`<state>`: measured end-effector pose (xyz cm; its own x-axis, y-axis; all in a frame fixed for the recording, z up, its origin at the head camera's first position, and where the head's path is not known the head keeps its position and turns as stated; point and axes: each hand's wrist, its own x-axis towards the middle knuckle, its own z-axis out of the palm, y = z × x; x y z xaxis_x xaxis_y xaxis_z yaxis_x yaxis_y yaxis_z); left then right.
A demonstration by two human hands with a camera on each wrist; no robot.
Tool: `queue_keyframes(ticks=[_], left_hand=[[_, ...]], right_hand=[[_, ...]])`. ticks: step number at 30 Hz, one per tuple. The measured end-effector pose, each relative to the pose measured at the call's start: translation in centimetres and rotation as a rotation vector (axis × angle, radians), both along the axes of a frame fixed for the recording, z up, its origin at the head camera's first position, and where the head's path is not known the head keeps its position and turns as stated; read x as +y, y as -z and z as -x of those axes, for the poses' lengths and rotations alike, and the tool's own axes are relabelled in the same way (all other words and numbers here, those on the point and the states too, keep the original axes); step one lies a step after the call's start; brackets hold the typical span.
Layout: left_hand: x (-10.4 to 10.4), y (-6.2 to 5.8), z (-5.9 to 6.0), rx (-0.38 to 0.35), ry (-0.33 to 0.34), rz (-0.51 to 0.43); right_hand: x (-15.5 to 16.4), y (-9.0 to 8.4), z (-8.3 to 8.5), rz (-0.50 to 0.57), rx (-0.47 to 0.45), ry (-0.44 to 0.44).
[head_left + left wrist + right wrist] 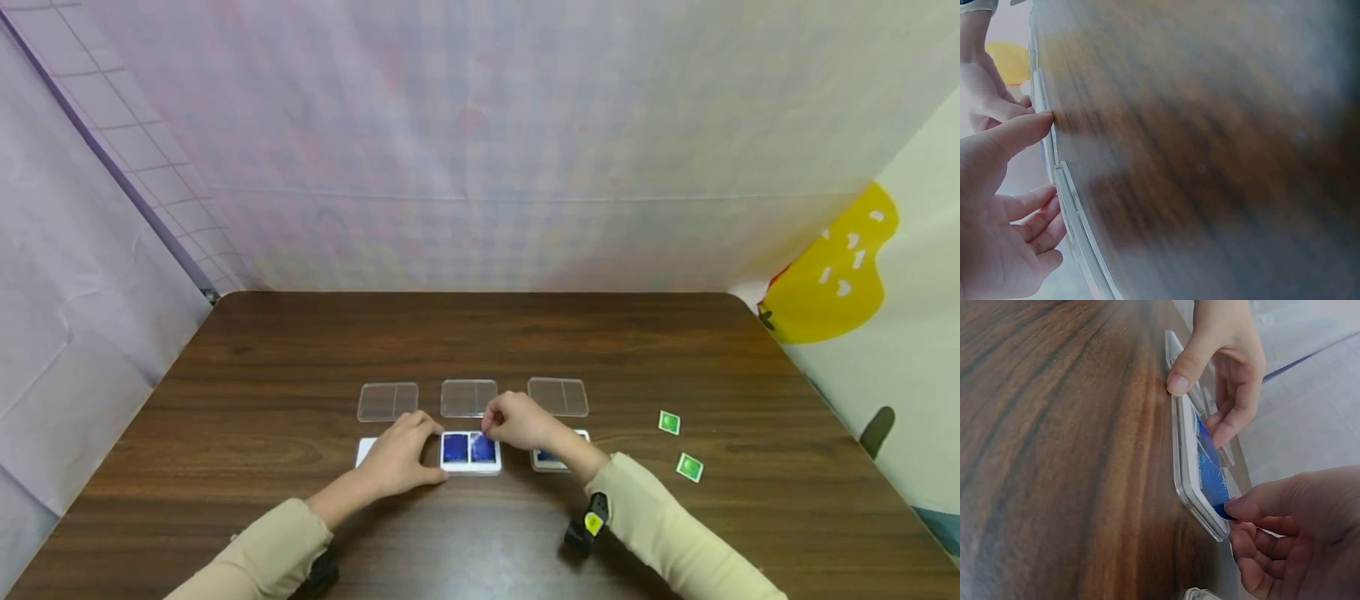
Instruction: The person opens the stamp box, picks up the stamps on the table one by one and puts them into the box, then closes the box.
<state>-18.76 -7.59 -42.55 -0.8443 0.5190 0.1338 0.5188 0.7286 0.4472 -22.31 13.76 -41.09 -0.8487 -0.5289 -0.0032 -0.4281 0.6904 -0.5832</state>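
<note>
In the head view a white case (470, 471) with a clear shell lies at the table's middle, two blue squares side by side in it. My left hand (399, 457) holds its left side, thumb at the near edge and forefinger at the far one. The thumb and fingertips of my right hand (519, 421) pinch the far corner of the right blue square card (483, 451). In the right wrist view that blue card (1211, 472) lies along the white case (1188, 462), its pinched corner at the thumb. My left palm partly covers another white case (364, 448).
Behind the cases stand three clear lids in a row: left lid (387, 402), middle lid (468, 398), right lid (558, 397). A third case (550, 465) sits under my right forearm. Two green square cards lie rightward, one farther (670, 422), one nearer (690, 467).
</note>
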Motion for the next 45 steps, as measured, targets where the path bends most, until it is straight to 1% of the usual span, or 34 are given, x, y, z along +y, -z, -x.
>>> queue_keyframes(ticks=[3,6,14,19,23,27,31,36,40,45], left_hand=[[0.0,0.0,0.0,-0.002,-0.002,0.002],[0.0,0.1,0.1,0.001,-0.003,0.005],[0.0,0.0,0.1,-0.002,0.002,0.004],[0.0,0.0,0.1,0.003,-0.003,0.001],[0.0,0.0,0.2,0.001,-0.004,0.002],[-0.3,-0.1,0.4,0.0,0.003,0.022],[-1.1,-0.7,0.5,-0.007,0.024,0.028],[-3.1,-1.5,0.6,-0.006,0.032,-0.002],[-5.2,-1.8,0.3,-0.015,-0.006,-0.008],[-7.6,-1.5,-0.3,-0.028,-0.052,-0.006]], right_hand=[[-0.1,0.3,-0.1,-0.012,0.042,-0.007],[-0.2,0.3,-0.2,-0.015,0.064,-0.002],[-0.4,0.3,-0.5,-0.049,0.077,0.046],[-0.4,0.3,-0.5,-0.055,0.13,0.026],[-0.1,-0.1,-0.6,-0.028,0.171,0.003],[0.9,-1.0,-0.9,0.015,0.185,-0.003],[3.0,-1.9,-1.5,0.043,0.178,0.009],[7.2,-2.8,-2.2,0.069,0.142,0.066],[11.3,-3.2,-2.8,0.066,0.11,0.14],[16.5,-3.3,-3.5,0.048,0.084,0.23]])
